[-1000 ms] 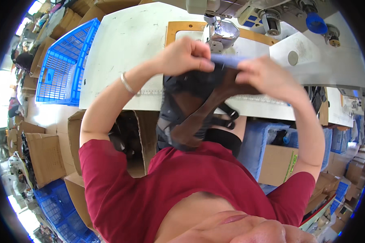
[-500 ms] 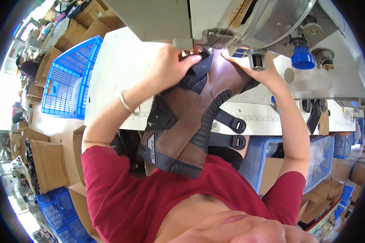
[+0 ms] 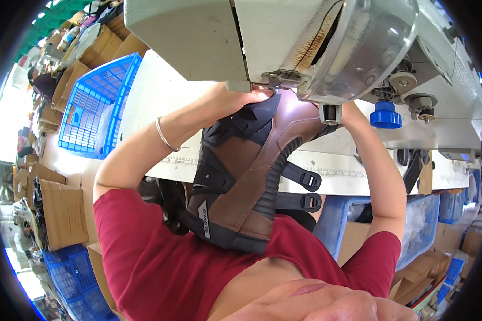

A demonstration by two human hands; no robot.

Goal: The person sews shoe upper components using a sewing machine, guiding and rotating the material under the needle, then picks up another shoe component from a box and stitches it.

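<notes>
A brown and black boot upper [image 3: 241, 184], with stitched panels and a ribbed black strip, hangs from the sewing machine [image 3: 193, 40] down to my chest. Its top edge lies in bright light under the machine head. My left hand [image 3: 246, 100] is closed on the black panel there, thumb pressed on top, other fingers mostly hidden. My right hand [image 3: 350, 113] is at the upper's right edge, its fingers hidden behind the machine head. Two black straps with buckles [image 3: 309, 181] stick out from the boot's right side. The needle area is not clearly visible.
The white machine table [image 3: 337, 184] carries a ruler strip along its front. A blue plastic crate [image 3: 80, 123] stands to the left, and a blue bin [image 3: 332, 224] sits below the table at right. Cardboard boxes [image 3: 64, 219] and more crates line the left side.
The machine, boot upper and both hands sit lower in the picture. The machine head now covers more of both hands, and the right thumb that showed on the upper is hidden.
</notes>
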